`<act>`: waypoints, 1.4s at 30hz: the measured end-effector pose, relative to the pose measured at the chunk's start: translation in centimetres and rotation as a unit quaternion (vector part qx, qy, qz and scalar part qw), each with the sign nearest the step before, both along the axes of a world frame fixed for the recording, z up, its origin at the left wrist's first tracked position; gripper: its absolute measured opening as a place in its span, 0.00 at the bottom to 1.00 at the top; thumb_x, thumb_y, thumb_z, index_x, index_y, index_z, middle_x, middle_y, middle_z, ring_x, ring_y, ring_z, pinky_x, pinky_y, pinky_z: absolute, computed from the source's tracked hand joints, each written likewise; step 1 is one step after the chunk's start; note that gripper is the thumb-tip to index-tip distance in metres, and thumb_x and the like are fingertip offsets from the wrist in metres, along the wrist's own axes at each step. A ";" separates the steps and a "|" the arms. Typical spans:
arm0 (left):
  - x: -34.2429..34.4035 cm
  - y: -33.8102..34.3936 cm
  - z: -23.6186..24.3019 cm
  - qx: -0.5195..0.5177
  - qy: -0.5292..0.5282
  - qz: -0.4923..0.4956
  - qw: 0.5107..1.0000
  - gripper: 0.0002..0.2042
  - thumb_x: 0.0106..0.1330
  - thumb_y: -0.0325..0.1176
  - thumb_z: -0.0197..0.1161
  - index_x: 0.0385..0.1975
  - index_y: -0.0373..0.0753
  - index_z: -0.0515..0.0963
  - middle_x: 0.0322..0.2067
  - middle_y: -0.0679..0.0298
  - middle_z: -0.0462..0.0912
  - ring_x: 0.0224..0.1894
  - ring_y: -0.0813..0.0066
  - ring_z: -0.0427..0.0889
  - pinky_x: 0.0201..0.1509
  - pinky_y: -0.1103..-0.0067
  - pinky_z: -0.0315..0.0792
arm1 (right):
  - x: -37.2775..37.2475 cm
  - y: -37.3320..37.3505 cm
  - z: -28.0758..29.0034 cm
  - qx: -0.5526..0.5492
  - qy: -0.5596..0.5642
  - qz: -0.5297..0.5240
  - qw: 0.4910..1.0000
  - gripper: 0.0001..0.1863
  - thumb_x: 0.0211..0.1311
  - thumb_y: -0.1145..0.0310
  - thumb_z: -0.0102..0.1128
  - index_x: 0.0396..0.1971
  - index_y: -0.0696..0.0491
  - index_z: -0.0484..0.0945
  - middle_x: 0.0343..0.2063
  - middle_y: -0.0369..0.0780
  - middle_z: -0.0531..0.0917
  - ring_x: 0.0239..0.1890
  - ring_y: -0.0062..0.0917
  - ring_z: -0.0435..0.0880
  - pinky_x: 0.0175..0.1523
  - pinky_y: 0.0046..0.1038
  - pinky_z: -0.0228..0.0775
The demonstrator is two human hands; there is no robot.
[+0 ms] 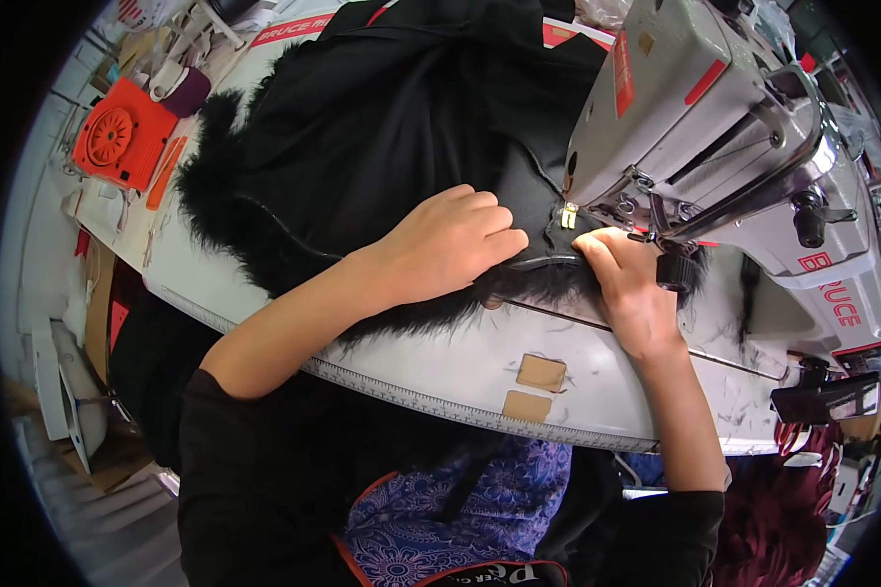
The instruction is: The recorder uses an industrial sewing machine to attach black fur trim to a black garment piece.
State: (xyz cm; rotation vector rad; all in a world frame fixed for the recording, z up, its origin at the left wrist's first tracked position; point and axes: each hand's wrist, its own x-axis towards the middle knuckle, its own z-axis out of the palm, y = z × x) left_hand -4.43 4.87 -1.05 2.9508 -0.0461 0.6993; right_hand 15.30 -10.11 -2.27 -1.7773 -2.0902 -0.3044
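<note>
A black garment piece (382, 127) with a smooth lining and a shaggy fur edge (210, 191) spreads over the sewing table. Its right part lies by the presser foot (570, 215) of a white sewing machine (671, 98). My left hand (450, 240) rests on the lining left of the foot, its fingers curled closed on the cloth. Just below and right of the foot, my right hand (634, 284) pinches the garment's near edge between thumb and fingers. A thin pale seam line runs along that edge between both hands. The machine's needle is too small to make out.
A ruler tape (440, 398) follows the table's near edge. Two cardboard pieces (541, 373) lie on the white tabletop (431, 362). At the left sit an orange box with a round grille (110, 135) and a purple thread spool (186, 95). Dark red fabric (778, 509) hangs lower right.
</note>
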 end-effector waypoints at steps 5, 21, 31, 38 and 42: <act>0.3 -0.2 0.5 -0.073 0.028 0.004 0.997 0.15 0.37 0.25 0.65 0.29 0.41 0.75 0.22 0.65 0.65 0.28 0.68 0.68 0.33 0.76 0.64 | -0.3 0.0 0.0 -0.001 -0.007 -0.020 1.000 0.18 0.46 0.78 0.54 0.41 0.52 0.73 0.39 0.36 0.76 0.43 0.30 0.75 0.49 0.29 0.66; -0.2 0.3 -0.2 0.142 -0.075 -0.070 0.985 0.08 0.45 0.22 0.62 0.26 0.31 0.75 0.21 0.65 0.71 0.24 0.74 0.69 0.25 0.82 0.66 | -0.2 0.2 1.3 -0.016 -0.023 -0.004 1.000 0.16 0.43 0.78 0.55 0.36 0.52 0.76 0.32 0.36 0.76 0.35 0.30 0.76 0.40 0.30 0.67; -0.8 0.7 0.6 0.104 -0.019 -0.070 0.992 0.08 0.46 0.24 0.62 0.27 0.33 0.76 0.26 0.65 0.74 0.29 0.74 0.73 0.28 0.82 0.68 | -0.3 0.4 1.7 -0.027 -0.023 -0.003 0.999 0.18 0.43 0.78 0.54 0.38 0.51 0.77 0.28 0.37 0.74 0.31 0.28 0.75 0.35 0.28 0.67; -0.5 0.8 -0.8 0.128 -0.059 -0.058 0.988 0.09 0.47 0.26 0.61 0.30 0.34 0.77 0.30 0.64 0.78 0.40 0.71 0.78 0.33 0.81 0.69 | 0.7 0.4 1.3 -0.069 -0.026 0.033 0.997 0.26 0.46 0.79 0.56 0.47 0.39 0.77 0.23 0.38 0.69 0.25 0.27 0.73 0.29 0.27 0.66; 0.7 0.7 -1.1 0.121 -0.078 -0.055 0.988 0.10 0.46 0.26 0.60 0.31 0.35 0.76 0.30 0.64 0.76 0.37 0.71 0.77 0.34 0.80 0.69 | 1.5 -0.2 0.5 -0.167 0.168 -0.053 0.970 0.26 0.46 0.81 0.52 0.48 0.44 0.78 0.30 0.38 0.74 0.32 0.28 0.75 0.39 0.26 0.68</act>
